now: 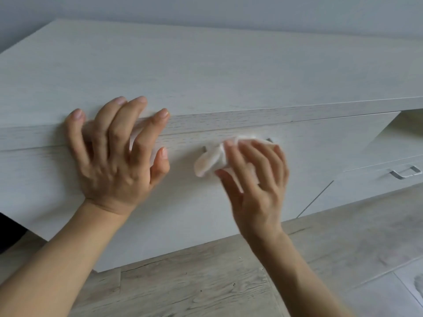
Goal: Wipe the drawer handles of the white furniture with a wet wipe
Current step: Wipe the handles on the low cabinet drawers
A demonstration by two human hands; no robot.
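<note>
Head view, looking down on a low white cabinet point(206, 72) with a wood-grain finish.

Left hand point(114, 161): flat against the cabinet front, near the left end. Fingers point(135, 115) are straight and spread, tips reaching up over the front edge of the top. Thumb points right across the drawer front point(178, 202). Nothing held, grip released.

Right hand point(256, 186): grasping a bunched white wipe point(209, 162), thumb underneath, fingers curled over it. The loose end of the wipe sticks out to the left of my hand.

Wipe is pressed onto the top drawer's handle point(269, 141) and covers most of it. Only the grey ends show, one just left of the wipe and one just past my fingertips on the right.

Both hands are slightly blurred.

Second handle point(405, 172): silver, squared, on a lower drawer at far right, well apart from the wipe, with neither hand on it. An open recess sits above that drawer, under the cabinet top.

Floor point(206, 289) is pale wood planking. Wall point(229, 10) behind is plain grey-white. Dark shape at the left edge; cannot tell what it is.
</note>
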